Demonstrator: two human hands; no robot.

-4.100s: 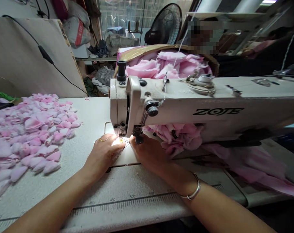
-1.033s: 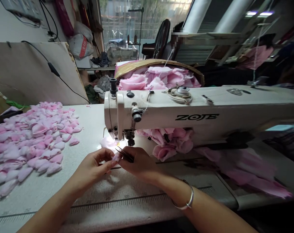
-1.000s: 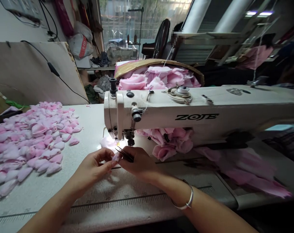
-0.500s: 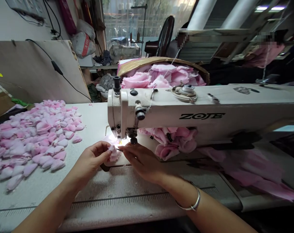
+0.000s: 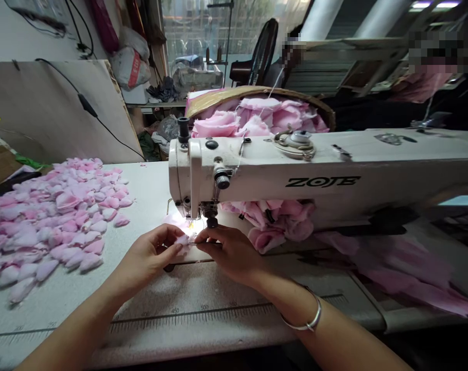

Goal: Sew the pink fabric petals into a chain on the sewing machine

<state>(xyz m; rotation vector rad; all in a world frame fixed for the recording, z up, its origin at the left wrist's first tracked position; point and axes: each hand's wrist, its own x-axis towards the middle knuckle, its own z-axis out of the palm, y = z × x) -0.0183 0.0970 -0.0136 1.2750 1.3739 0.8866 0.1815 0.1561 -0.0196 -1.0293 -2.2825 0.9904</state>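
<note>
The person's left hand (image 5: 149,257) pinches a small, crumpled, pale pink cloth (image 5: 183,241) between its fingertips, at two o'clock from the palm. The right hand (image 5: 234,255), at the cloth's three o'clock, grips a thin dark tool (image 5: 207,242). Puffy pink pieces (image 5: 64,216) lie at ten o'clock. Beyond the sewing machine (image 5: 257,175), at one o'clock, a brown-rimmed container (image 5: 203,104) holds larger pink fabric (image 5: 264,116).

From here I see soft, matt cloth in the pink petal pile (image 5: 67,206), with thin, rumpled fabric at right (image 5: 396,268). The sewing machine (image 5: 264,175) has a smooth, slightly glossy painted casing; the bracelet (image 5: 310,324) is shiny metal. My counter (image 5: 172,330) looks matt and speckled.
</note>
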